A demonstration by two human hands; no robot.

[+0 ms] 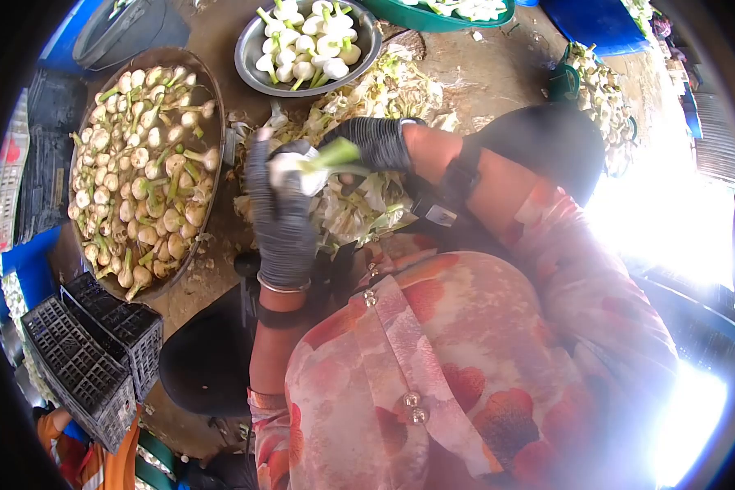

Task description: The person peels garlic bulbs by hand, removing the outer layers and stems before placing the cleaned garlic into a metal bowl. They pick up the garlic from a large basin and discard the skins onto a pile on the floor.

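My left hand point(284, 224), in a dark striped glove, is wrapped round a white garlic bulb point(290, 170) whose green stem points right. One fingertip of that hand shows bare. My right hand point(369, 144), gloved alike, is curled close against the far side of the bulb. Its fingertips are partly hidden and blurred, so what they grip does not show. Beneath both hands lies a heap of pale peelings point(355, 212). Beyond them a grey metal bowl point(249, 72) carries peeled white bulbs with short green stems.
To the left stands a wide basin point(214, 171) of unpeeled bulbs in water. Black plastic crates point(82, 359) sit at lower left, near another person's orange clothing point(118, 441). A green basin point(416, 18) of white bulbs is at the top, and a grey tub point(126, 37) at upper left.
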